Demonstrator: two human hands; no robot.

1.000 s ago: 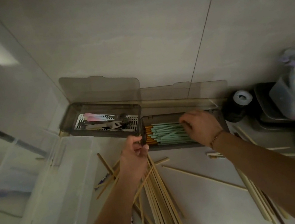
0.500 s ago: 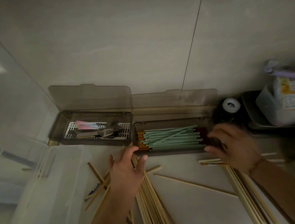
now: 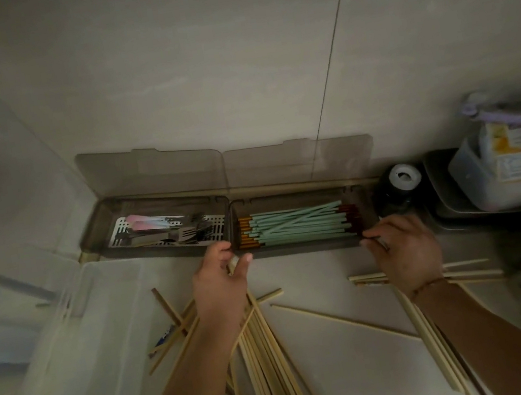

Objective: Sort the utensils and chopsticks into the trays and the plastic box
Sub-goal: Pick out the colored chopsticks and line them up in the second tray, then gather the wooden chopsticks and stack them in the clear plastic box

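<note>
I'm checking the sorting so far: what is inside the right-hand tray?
The right-hand tray holds a stack of mint-green chopsticks lying lengthwise, with amber ends at the left and dark red ends at the right. Whatever lies beneath the stack, and the tray floor, is covered.

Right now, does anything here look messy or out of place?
Yes. Pale wooden chopsticks lie scattered and crossing on the counter in front of the trays, not yet sorted. In the right tray, one green chopstick lies slanted across the neat green bundle. The left tray holds forks and looks tidy.
</note>
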